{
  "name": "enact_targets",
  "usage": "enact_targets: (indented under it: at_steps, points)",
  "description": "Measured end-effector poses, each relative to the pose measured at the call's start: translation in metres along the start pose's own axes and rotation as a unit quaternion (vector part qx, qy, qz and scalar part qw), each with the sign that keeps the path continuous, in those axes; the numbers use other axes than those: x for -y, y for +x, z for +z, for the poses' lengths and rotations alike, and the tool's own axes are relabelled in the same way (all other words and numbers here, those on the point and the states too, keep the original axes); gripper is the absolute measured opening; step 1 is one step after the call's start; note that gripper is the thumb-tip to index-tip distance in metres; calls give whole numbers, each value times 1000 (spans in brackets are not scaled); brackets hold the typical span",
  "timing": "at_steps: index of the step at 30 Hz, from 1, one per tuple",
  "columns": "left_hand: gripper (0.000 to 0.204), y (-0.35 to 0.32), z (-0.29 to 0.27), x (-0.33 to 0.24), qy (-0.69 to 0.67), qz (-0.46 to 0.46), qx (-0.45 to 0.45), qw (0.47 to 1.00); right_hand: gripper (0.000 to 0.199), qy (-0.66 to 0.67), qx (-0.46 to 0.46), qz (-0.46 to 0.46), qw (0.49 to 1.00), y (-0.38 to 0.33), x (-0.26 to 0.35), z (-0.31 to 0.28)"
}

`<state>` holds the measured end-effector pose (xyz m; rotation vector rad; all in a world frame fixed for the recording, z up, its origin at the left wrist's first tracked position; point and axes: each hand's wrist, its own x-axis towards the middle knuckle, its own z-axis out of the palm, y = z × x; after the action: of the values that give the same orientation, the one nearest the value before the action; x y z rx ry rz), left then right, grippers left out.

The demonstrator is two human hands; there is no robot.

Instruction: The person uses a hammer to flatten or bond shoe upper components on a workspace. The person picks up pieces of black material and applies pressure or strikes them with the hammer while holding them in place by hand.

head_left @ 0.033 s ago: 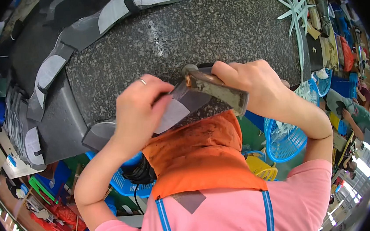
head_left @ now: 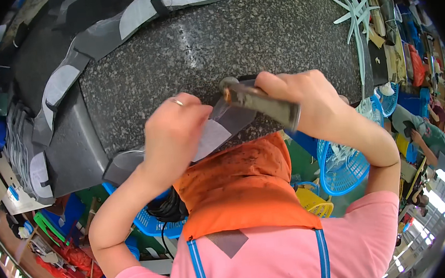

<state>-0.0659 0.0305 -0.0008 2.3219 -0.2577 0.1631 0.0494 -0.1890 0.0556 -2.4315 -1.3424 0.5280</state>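
Note:
My right hand is closed around the handle of a hammer, whose worn metal head is blurred. The hammer's round end rests over a dark grey sheet piece near the front edge of the stone slab. A pale grey patch lies on that piece. My left hand, a ring on one finger, has its fingers curled together at the piece, just left of the hammer; its fingertips are partly hidden. Part of the piece shows left of my left wrist.
A linked row of dark pieces with white half-round patches curves along the slab's left and far sides. Pale green strips lie at the right edge. Blue baskets and a yellow basket stand below; a person is at far right.
My left hand has shifted slightly right with its fingers curled closer together, and the grey piece has slid slightly right. The hammer has tilted a little in my right hand.

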Motion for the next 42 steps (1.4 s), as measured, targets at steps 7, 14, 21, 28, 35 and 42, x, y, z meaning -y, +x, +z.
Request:
enact_targets:
  at_steps: [7,14,21,28,35,42]
  points:
    - [16,15,-20,-6,168,-125,164,964,17,18,52,25,998,-3,13,-13]
    - [17,47,15,-5,65,-69,21,995,17,-12,-23,159,987,-19,-5,-10]
    - [23,24,21,-5,193,122,11,974,19,63,-66,47,995,-13,-10,-14]
    - [18,19,14,8,73,80,-6,994,16,63,-49,49,996,-13,-11,2]
    - [16,53,16,6,153,167,-15,974,16,82,-63,98,990,-12,-12,-6]
    - [25,25,9,9,173,132,2,976,19,82,-65,60,993,-7,-7,-3]
